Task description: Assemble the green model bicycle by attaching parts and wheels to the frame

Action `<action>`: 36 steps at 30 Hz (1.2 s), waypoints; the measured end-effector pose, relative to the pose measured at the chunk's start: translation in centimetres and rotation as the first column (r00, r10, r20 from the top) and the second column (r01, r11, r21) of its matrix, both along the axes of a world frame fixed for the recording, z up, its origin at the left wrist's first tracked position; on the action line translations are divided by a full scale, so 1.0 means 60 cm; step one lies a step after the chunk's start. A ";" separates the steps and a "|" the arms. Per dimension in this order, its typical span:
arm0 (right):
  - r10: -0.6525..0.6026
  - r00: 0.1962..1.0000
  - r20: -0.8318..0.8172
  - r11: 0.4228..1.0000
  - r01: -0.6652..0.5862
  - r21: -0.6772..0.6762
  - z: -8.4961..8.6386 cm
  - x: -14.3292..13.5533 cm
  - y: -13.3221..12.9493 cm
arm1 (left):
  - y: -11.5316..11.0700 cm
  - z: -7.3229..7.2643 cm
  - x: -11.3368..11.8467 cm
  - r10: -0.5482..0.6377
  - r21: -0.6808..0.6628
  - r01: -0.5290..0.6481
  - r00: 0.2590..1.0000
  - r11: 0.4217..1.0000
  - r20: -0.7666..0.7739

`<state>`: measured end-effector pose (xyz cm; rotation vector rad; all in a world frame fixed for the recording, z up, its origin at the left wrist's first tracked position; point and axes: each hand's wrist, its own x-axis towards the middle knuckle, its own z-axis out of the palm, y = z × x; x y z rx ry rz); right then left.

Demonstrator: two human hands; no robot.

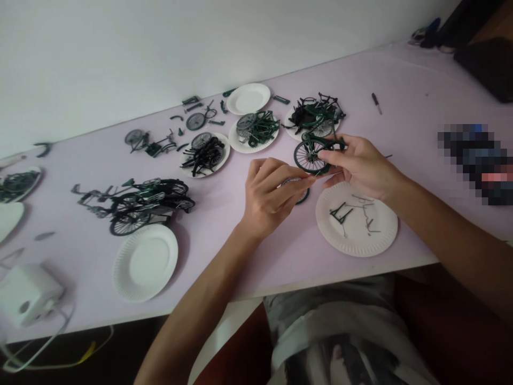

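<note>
My right hand [360, 160] grips a dark green model bicycle [310, 152], partly built, with one spoked wheel showing. It is held above the table, and part of it is hidden by my fingers. My left hand [268, 195] reaches in from the other side, its thumb and forefinger pinched at the lower edge of the model; whatever they hold is too small to make out. A loose wheel [303, 196] shows partly behind my left fingers. Below my right hand, a paper plate [324, 235] carries thin metal rods [366, 214] and a small dark green bracket [340, 214].
Assembled model bicycles [140, 203] stand at left beside a paper plate [146, 262]. Plates of black parts [206, 155] and green parts [260, 128] lie toward the wall. A screwdriver [377, 103] lies at back right. A white box with a cable [30, 294] sits front left.
</note>
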<state>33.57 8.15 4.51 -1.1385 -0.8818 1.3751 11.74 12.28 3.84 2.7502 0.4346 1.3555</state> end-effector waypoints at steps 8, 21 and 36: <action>-0.012 1.000 0.016 1.000 0.012 0.001 0.000 0.000 0.000 | -0.004 0.001 0.003 0.049 -0.016 -0.050 0.998 0.999 -0.029; -0.021 1.000 -0.012 1.000 0.021 -0.007 0.003 -0.003 -0.002 | 0.001 0.000 0.003 0.033 0.065 -0.032 0.999 0.997 -0.007; -0.003 1.000 -0.024 1.000 0.002 -0.012 0.005 -0.003 -0.003 | 0.003 -0.007 0.009 0.072 0.143 -0.072 0.997 0.987 0.001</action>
